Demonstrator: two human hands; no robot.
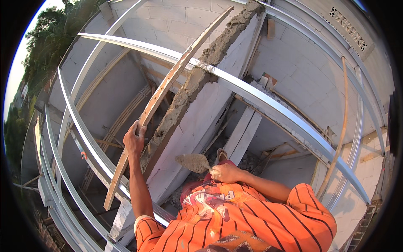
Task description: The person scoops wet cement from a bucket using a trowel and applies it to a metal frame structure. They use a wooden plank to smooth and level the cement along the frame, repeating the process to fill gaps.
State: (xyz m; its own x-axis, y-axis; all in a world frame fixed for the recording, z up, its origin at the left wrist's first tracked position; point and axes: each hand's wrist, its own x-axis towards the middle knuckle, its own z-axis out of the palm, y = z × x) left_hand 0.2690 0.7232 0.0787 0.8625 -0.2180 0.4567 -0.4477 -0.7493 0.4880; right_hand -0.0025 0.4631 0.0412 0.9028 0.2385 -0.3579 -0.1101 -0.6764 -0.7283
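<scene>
With the fingers (142, 131) of our left hand (134, 138) closed around a long wooden batten (166, 86), we hold it slantwise beside the mortar-topped block wall (184, 100). Our right hand (224, 173) grips a trowel (193, 162) in front of our orange striped shirt (247, 210), its blade mortar-coated. A metal beam (268, 100) crosses the wall.

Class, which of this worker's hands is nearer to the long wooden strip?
Left: the left hand grips the long wooden strip; the right hand is away to its right, holding a trowel.
</scene>
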